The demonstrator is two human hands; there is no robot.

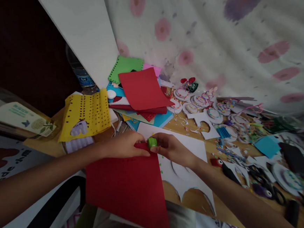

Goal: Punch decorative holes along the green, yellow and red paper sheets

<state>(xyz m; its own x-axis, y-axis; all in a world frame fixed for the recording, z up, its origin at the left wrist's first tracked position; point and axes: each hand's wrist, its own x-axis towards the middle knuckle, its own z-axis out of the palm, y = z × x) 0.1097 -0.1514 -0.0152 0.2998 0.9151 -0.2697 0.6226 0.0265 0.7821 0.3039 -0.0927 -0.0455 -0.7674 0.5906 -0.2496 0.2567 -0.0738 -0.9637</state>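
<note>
My left hand (128,144) pinches the top edge of a large red sheet (129,189) that hangs down toward my lap. Between the fingers of my right hand (174,149) is a small green craft punch (151,142), set at the sheet's upper right corner. Whether the paper sits inside its slot I cannot tell. Beneath my right hand lies a white sheet (197,149) with curved pieces cut from its lower edge. A yellow sheet (88,110) with rows of punched holes stands left of my hands.
Stacked papers with a red sheet (143,88) on top lie behind my hands. Decorated paper discs (214,116), scraps and scissors (262,179) crowd the table's right side. A water bottle (83,75) stands at back left, and a flowered curtain (201,36) hangs behind.
</note>
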